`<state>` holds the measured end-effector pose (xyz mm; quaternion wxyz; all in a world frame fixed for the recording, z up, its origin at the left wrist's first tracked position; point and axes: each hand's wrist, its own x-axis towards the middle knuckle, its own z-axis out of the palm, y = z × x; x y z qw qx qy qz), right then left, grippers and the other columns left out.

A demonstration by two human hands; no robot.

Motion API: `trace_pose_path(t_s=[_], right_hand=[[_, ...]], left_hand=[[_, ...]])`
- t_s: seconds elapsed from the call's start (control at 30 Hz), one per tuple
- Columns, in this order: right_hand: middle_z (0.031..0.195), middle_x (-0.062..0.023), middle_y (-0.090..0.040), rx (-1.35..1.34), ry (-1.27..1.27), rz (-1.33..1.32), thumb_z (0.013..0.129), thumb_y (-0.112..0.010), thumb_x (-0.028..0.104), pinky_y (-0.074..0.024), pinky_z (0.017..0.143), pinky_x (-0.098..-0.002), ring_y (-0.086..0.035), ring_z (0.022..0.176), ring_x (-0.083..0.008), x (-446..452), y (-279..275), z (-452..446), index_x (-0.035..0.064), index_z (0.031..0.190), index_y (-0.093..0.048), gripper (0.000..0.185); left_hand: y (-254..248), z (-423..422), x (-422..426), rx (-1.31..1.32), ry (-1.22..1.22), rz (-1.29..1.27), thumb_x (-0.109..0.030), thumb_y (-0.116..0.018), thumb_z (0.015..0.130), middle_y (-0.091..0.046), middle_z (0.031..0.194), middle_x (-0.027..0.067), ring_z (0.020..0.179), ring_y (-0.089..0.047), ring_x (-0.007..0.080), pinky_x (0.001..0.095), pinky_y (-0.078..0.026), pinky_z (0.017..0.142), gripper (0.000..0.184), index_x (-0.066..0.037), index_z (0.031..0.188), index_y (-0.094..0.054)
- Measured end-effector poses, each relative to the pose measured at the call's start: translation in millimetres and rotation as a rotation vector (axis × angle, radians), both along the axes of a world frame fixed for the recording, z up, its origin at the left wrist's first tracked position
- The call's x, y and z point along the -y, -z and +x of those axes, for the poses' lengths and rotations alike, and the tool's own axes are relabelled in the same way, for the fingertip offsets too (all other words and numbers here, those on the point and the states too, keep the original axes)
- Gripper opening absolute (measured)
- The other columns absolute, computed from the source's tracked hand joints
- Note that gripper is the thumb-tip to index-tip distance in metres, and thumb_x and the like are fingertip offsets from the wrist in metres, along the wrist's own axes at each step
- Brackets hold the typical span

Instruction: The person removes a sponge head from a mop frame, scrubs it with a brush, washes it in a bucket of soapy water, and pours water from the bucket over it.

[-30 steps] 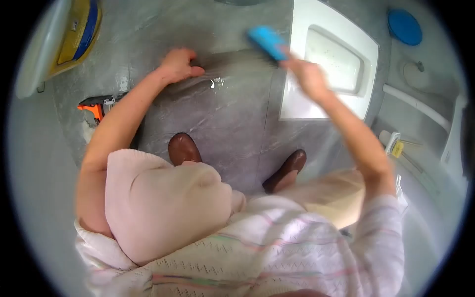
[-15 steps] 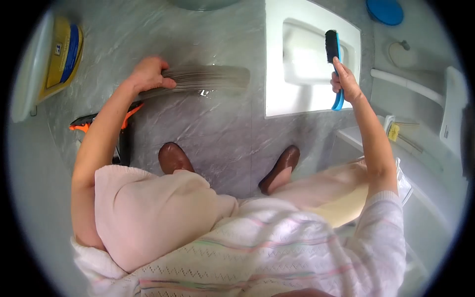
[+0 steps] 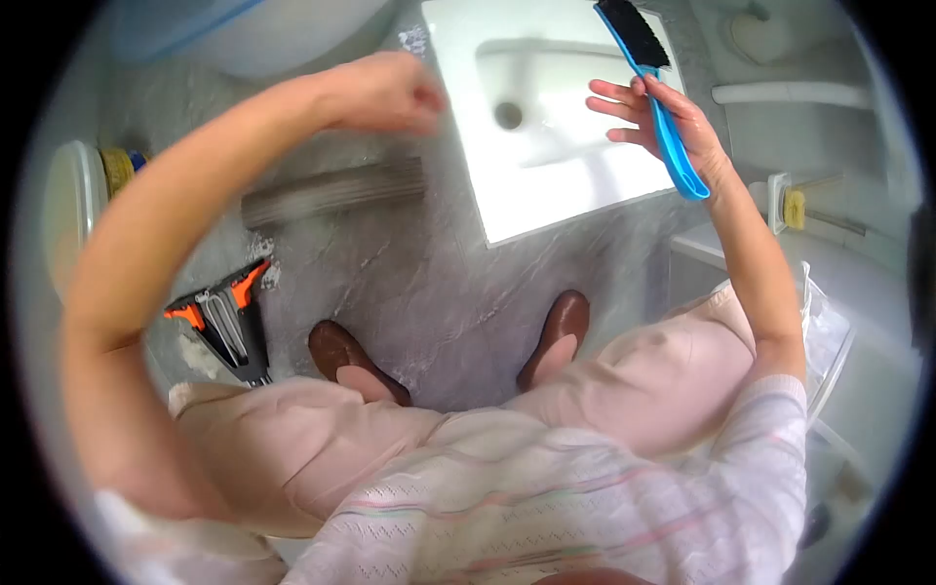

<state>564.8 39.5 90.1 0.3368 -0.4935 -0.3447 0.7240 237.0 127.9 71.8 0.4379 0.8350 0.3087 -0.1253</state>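
Note:
My right hand holds a blue-handled brush with black bristles. The handle lies between thumb and palm, while the other fingers stretch out to the left over the white square basin. Blurred by motion, my left hand hangs at the basin's left side, its fingers too smeared to read. Below it, on the wet grey floor, lies a long grey-brown strip with lengthwise lines, possibly a flat mop pad. A black and orange folding frame lies beside my left shoe.
At the top left stands a translucent tub with a blue edge. A pale lidded container is at the far left. A white pipe runs along the right wall, above a yellow sponge-like piece. My brown shoes are on the floor.
My left hand has left the end of the striped strip and moved up and right, toward the basin. My right hand's fingers have opened out around the brush. The whole view has shifted and turned.

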Motion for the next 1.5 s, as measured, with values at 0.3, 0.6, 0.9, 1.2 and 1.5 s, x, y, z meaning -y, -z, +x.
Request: trace_pose_path(t_s=[0.3, 0.6, 0.9, 1.2, 1.5], right_hand=[[0.116, -0.0121, -0.054, -0.288, -0.097, -0.006, 0.095, -0.04, 0.032, -0.0479, 0.085, -0.0488, -0.043, 0.121, -0.0335, 13, -16, 5, 0.0107, 0.089, -0.055, 0.027], [0.13, -0.0191, -0.042, -0.371, -0.168, -0.004, 0.094, -0.04, 0.034, -0.0526, 0.076, -0.048, -0.039, 0.122, -0.0424, 18, -26, -3, 0.0103, 0.091, -0.056, 0.029], [0.142, -0.0212, -0.023, -0.317, -0.162, 0.035, 0.094, -0.037, 0.036, -0.0578, 0.064, -0.044, -0.032, 0.125, -0.0454, 16, -26, -2, 0.0105, 0.087, -0.057, 0.033], [0.135, -0.02, -0.037, -0.35, -0.149, 0.101, 0.094, -0.04, 0.034, -0.0584, 0.068, -0.0401, -0.046, 0.116, -0.0404, 20, -25, 2, 0.0069, 0.094, -0.055, 0.031], [0.148, -0.008, -0.015, -0.322, -0.226, -0.051, 0.091, -0.048, 0.031, -0.0534, 0.075, -0.0506, -0.027, 0.129, -0.0412, 17, -22, 9, 0.0087, 0.091, -0.059, 0.025]], left_hand=[[42, 150, 30, 0.772, -0.328, -0.551, -0.033, -0.068, 0.075, -0.06, 0.103, 0.0104, 0.099, -0.054, 0.0183, 0.0308, -0.037, 0.092, 0.053, -0.002, 0.117, -0.056], [39, 149, 37, 0.905, -0.529, -0.731, -0.026, -0.066, 0.079, -0.063, 0.084, 0.0025, 0.079, -0.056, 0.0115, 0.025, -0.042, 0.069, 0.031, -0.001, 0.096, -0.065], [47, 148, 47, 0.921, -0.508, -0.808, -0.028, -0.065, 0.082, -0.064, 0.094, 0.0012, 0.087, -0.056, 0.0104, 0.0274, -0.041, 0.079, 0.03, -0.007, 0.103, -0.064], [56, 140, 38, 0.876, -0.516, -0.727, -0.029, -0.062, 0.084, -0.063, 0.1, 0.0015, 0.094, -0.055, 0.0122, 0.0322, -0.04, 0.083, 0.03, -0.006, 0.104, -0.063], [67, 160, 47, 0.951, -0.58, -0.868, -0.017, -0.062, 0.08, -0.061, 0.104, 0.0071, 0.101, -0.054, 0.0175, 0.0317, -0.041, 0.086, 0.03, -0.002, 0.106, -0.06]])
